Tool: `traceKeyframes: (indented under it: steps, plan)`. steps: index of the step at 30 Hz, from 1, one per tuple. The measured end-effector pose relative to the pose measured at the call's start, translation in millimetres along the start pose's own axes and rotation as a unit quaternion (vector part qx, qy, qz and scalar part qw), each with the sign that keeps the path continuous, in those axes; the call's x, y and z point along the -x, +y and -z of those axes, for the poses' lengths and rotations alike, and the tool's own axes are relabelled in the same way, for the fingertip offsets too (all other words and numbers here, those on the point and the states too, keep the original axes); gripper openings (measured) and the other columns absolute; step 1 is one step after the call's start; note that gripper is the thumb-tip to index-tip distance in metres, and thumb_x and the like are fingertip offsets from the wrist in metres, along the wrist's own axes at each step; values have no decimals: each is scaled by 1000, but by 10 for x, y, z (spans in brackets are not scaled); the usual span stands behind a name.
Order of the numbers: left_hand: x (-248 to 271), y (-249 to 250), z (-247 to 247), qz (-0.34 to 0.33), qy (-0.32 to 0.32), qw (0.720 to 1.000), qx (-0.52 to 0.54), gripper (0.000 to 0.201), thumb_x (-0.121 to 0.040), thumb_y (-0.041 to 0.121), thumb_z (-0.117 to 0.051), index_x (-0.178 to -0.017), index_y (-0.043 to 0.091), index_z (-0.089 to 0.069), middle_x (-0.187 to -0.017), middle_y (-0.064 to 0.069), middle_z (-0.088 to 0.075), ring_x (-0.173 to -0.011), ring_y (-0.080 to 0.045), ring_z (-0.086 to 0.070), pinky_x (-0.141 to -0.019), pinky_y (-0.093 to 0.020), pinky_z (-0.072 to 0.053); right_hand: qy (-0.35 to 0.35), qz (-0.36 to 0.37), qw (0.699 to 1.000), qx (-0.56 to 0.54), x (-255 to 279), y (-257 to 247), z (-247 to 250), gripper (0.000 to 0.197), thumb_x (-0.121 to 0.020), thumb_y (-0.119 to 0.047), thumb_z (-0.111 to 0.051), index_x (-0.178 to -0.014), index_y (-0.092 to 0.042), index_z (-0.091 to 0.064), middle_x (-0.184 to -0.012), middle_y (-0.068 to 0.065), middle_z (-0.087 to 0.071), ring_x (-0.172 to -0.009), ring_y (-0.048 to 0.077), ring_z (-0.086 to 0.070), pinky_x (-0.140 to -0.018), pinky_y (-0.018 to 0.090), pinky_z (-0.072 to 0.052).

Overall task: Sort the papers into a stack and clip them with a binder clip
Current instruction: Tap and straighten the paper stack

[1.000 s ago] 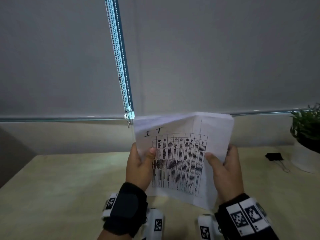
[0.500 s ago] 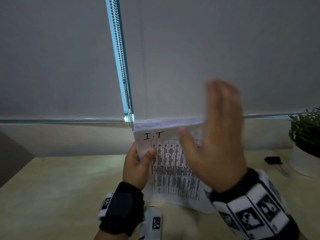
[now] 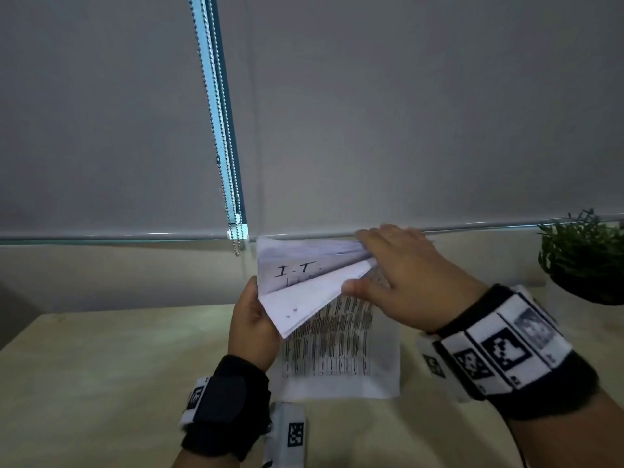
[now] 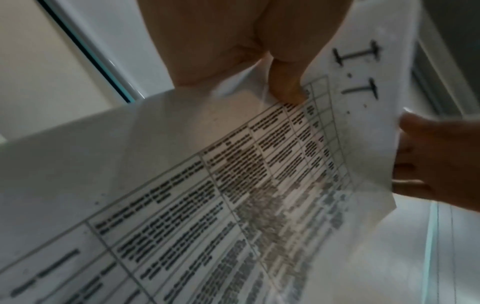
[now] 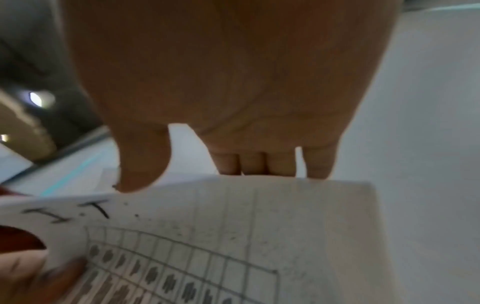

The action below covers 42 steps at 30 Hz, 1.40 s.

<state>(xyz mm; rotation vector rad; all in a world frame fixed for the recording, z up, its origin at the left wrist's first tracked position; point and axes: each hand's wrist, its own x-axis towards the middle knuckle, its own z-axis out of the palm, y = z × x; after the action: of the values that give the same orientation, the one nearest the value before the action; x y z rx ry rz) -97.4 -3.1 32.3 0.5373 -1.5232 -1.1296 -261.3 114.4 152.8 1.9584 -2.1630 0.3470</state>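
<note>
While both hands hold one stack of papers (image 3: 341, 349) at frame centre, left hand (image 3: 251, 327) grips its edge, right hand (image 3: 401, 282) pinches the folded-over top; sheet count unclear.

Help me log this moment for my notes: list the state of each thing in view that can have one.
papers: upright on the table, top sheets bent forward, unclipped
left hand: grips the papers' left edge
right hand: thumb and fingers hold the bent-over top edge
roller blind: drawn down
potted plant: upright
</note>
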Motion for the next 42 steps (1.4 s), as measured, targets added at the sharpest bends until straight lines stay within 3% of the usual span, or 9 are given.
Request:
traceKeyframes:
  steps: [3,5,11,14,26,28,32,36,42]
  plan:
    - [-26,2,52,31,20,999,24,21,-88,18,-62,-108,14,-60,-97,2,-73,-97,-13,-67,-76,-22,-55,72,-46,969,-232,131,301,-85,118,-48,-95,-35,-147,-40,1,-158,-13,-2,-145,7,3,-117,36,0]
    - [-46,2,85,40,30,998,27,27,-88,12,-58,-115,10,-58,-104,-4,-71,-102,-20,-66,-83,-28,-55,144,-130,886,-421,176,457,-219,132,-38,-86,-61,-144,-45,6,-157,-12,-7,-142,5,-7,-114,34,-13]
    - [16,122,-83,57,-7,998,21,32,-86,20,-57,-117,14,-57,-102,2,-71,-95,-5,-67,-77,-19,-56,154,-202,703,-665,157,424,-805,79,-45,-49,-88,-111,-15,-63,-106,10,-72,-104,33,-65,-91,45,-52]
    - [3,225,-246,36,6,999,13,17,-93,10,-52,-109,16,-54,-98,6,-68,-86,7,-66,-69,-11,-52,264,-189,712,-622,65,234,-766,23,-74,-16,-75,-94,-22,-66,-95,5,-72,-94,28,-68,-81,38,-55]
    - [91,-29,-116,63,33,997,-43,19,-93,19,-53,-110,26,-56,-104,9,-69,-96,-1,-66,-84,-22,-52,271,-243,713,-600,219,210,-1155,21,-86,-19,-65,-100,-34,-60,-98,-9,-69,-95,13,-64,-90,40,-51]
    - [60,42,-87,76,12,996,-45,40,-83,37,-63,-118,23,-50,-106,8,-66,-94,-1,-65,-90,-30,-53,270,-232,723,-592,218,233,-1134,23,-86,-19,-64,-102,-33,-57,-96,-11,-67,-92,9,-63,-87,35,-51]
    - [-102,222,-42,32,45,997,-46,108,-40,80,-70,-128,28,-36,-96,14,-66,-83,7,-65,-67,-8,-50,251,-210,742,-585,235,300,-1120,21,-84,-24,-64,-101,-35,-56,-95,-13,-66,-86,-3,-64,-78,22,-52]
    - [-219,278,-111,58,53,997,14,58,-56,65,-73,-98,26,-66,-82,14,-74,-84,-7,-69,-81,-31,-56,225,-179,749,-597,270,296,-1077,37,-76,-35,-64,-110,-25,-57,-96,-16,-65,-78,-17,-61,-64,1,-46]
    - [-223,310,-191,87,58,994,27,23,-69,41,-65,-77,21,-73,-78,2,-76,-87,-27,-70,-87,-46,-53,118,-205,713,-660,229,1030,-874,89,-45,-82,-61,-111,-23,-52,-92,1,-65,-79,15,-62,-65,22,-48]
